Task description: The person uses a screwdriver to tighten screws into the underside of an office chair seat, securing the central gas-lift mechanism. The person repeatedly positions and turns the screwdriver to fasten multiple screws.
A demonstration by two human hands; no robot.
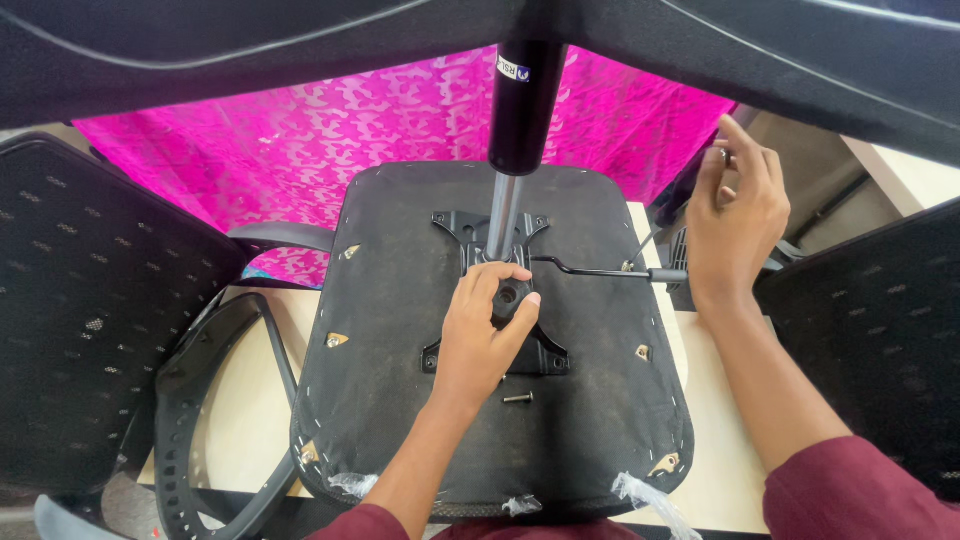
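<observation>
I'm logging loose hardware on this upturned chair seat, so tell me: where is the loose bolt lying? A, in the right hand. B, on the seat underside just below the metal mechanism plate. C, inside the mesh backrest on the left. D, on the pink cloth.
B: the loose bolt lies on the seat underside just below the black mechanism plate, near the wrist of the left hand.

seat (400, 420): upside down on the table (250, 400)
plate (497, 300): on the seat's middle
pole (515, 150): stands up from the plate
lever (600, 271): sticks out right of the plate
screw (518, 398): on the seat, just in front of the plate
left hand (485, 330): on the plate
right hand (738, 225): right of the seat, at the lever's end
</observation>
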